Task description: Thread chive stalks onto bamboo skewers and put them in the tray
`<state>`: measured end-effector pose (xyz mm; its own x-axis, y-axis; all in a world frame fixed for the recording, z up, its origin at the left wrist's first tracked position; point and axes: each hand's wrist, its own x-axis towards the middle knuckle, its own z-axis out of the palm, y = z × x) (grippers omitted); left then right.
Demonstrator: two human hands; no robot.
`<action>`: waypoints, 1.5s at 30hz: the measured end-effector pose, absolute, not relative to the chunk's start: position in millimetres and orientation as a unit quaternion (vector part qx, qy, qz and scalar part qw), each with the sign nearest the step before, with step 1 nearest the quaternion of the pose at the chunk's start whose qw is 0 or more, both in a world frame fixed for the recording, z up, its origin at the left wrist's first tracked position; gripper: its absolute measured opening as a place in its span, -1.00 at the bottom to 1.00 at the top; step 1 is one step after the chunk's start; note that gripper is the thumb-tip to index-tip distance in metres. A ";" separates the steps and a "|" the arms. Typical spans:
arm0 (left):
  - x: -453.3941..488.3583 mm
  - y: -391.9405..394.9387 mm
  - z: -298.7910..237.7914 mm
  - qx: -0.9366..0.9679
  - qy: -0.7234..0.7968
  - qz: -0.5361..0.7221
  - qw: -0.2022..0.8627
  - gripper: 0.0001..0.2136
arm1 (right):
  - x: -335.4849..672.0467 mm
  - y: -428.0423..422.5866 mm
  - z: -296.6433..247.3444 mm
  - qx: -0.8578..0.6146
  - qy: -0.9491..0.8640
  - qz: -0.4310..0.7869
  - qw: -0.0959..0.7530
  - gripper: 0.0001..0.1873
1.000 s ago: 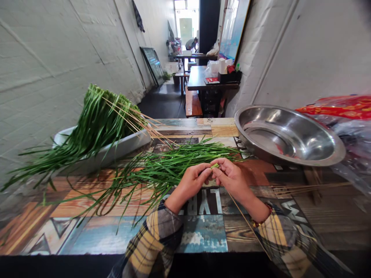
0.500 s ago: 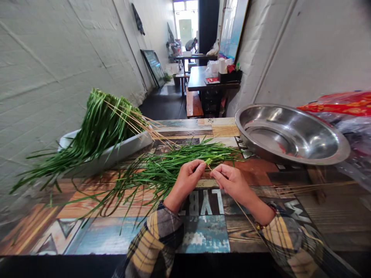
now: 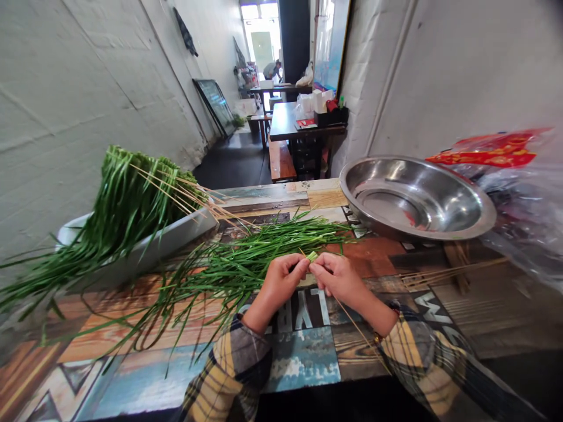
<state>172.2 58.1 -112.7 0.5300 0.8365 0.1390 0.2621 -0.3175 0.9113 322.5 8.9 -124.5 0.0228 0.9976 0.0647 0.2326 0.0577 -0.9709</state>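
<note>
- Now, compared with half a second ago, my view has swung a little, so everything sits further left in frame, yet nothing on the table (image 3: 308, 357) has shifted.
- At far left, the tray (image 3: 176, 234) is heaped as before with skewered chives (image 3: 127, 205), their sticks pointing right.
- Next to it, the loose chives (image 3: 237, 264) lie fanned on the table between the tray and the hands, in the same spread as before.
- A gap separated the left hand (image 3: 279, 281) from the right; it has since closed in, and its thumb and forefinger pinch shut on the chive end (image 3: 312, 256).
- That chive end is a short, pale-green cut stub, poking up between the fingertips of both hands, held just above the table in front of the loose chives.
- I see the right hand (image 3: 341, 278) with fingers curled closed, gripping the skewer (image 3: 352, 325). Its fingertips now touch the stub.
- From the stub, the skewer is a thin, pale stick slanting under the palm and past the right wrist.
- Further right, the bowl (image 3: 475, 220) is shiny steel, with spare sticks (image 3: 448, 271) lying just below its rim.
- At far right, the bag (image 3: 528, 205) is clear plastic with red print.
</note>
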 end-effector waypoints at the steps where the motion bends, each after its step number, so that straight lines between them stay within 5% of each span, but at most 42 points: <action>1: 172.7 57.3 -113.4 0.756 0.360 0.309 0.451 -0.67 | 322.3 7.4 -125.9 -0.542 -0.534 0.450 0.468 -0.69; 4: 174.4 52.9 -115.6 0.777 0.340 0.294 0.441 -0.75 | 320.2 -0.2 -129.5 -0.527 -0.455 0.512 0.503 -0.60; 11: 168.6 54.0 -120.5 0.824 0.311 0.244 0.405 -0.54 | 326.1 -18.3 -138.1 -0.542 -0.408 0.510 0.528 -0.57; 21: 139.0 86.0 -121.9 0.790 0.502 0.312 0.165 -0.64 | 370.4 -31.7 -146.3 -0.603 -0.375 0.380 0.594 -0.65; 28: 142.1 90.4 -110.6 0.795 0.450 0.355 0.199 -0.69 | 365.3 -31.3 -148.5 -0.594 -0.432 0.379 0.563 -0.69; 38: 135.7 93.6 -85.0 0.884 0.453 0.109 0.035 -0.80 | 338.8 -18.9 -152.6 -0.575 -0.530 0.378 0.496 -0.76; 45: 145.5 89.3 -104.0 0.871 0.482 0.092 -0.031 -0.84 | 322.3 1.0 -155.5 -0.550 -0.564 0.376 0.488 -0.78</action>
